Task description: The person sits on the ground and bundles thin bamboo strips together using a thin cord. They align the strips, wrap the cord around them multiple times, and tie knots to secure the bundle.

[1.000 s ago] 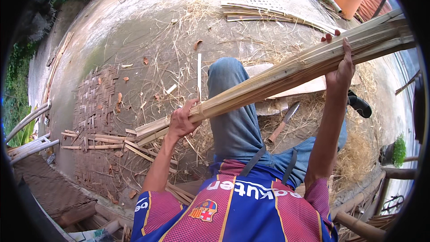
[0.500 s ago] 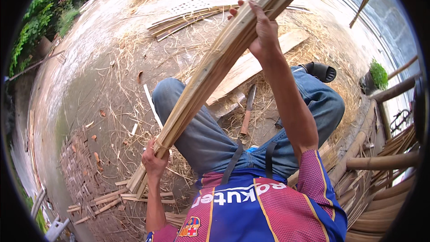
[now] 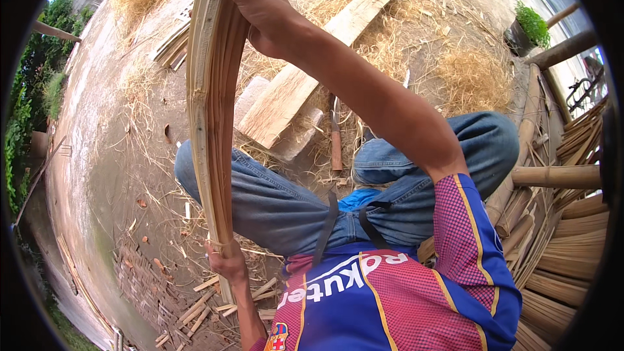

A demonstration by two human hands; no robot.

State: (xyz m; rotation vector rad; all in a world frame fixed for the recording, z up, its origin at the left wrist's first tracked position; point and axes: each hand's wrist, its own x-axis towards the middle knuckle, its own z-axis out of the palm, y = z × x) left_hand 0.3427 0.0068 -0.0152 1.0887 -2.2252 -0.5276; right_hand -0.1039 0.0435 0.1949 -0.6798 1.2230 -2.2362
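A long bundle of pale split bamboo strips (image 3: 213,104) stands nearly upright in view, left of my body, its far end running out of the top edge. My right hand (image 3: 263,13) grips its upper part, thumb laid across the front and fingers behind. Low down, my left hand (image 3: 227,262) is closed around the bundle close to a thin tie; its fingers are partly hidden. Beyond my lap lies a wooden board (image 3: 286,105), tilted on a flat block (image 3: 305,133). Beside them a knife with a wooden handle (image 3: 336,149) rests on the ground.
Curly shavings (image 3: 473,78) cover the ground ahead. More strips (image 3: 172,45) lie at the far left, with short offcuts (image 3: 195,312) near my left arm. A potted plant (image 3: 532,25), bamboo poles (image 3: 559,177) and stacked bundles (image 3: 572,253) stand along the right.
The bundle has swung left and turned from a slant to nearly upright, both hands still on it. My right arm reaches farther left, and the view has shifted.
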